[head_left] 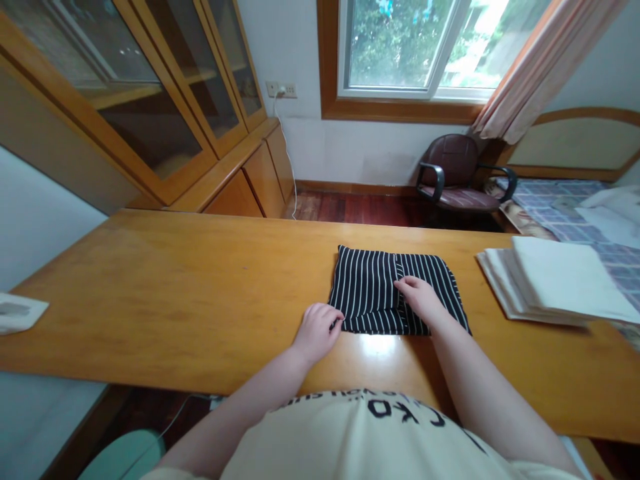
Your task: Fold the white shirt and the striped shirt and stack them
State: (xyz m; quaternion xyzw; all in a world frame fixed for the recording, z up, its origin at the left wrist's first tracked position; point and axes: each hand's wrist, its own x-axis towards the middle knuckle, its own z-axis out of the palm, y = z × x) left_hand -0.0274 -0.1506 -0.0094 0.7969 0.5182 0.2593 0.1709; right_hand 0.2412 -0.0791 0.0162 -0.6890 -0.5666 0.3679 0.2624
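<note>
A black cloth with white stripes (pixel 367 283) lies folded into a rough rectangle on the wooden table, close in front of me. A seam or fold edge runs from front to back through it, right of its middle. My left hand (pixel 319 327) is closed on the cloth's near left corner, fingers pinched together. My right hand (pixel 419 295) reaches over the right part, its thumb and fingertips pinching the cloth at that seam. Whether the piece is a garment I cannot tell.
The wooden table (pixel 175 287) spans the view. White folded cloths (pixel 565 280) are stacked at the right, and a white packet (pixel 20 313) lies at the far left edge. Beyond stand a glass-door cabinet (pixel 210 143), an office chair (pixel 455 167) and a bed (pixel 565 200).
</note>
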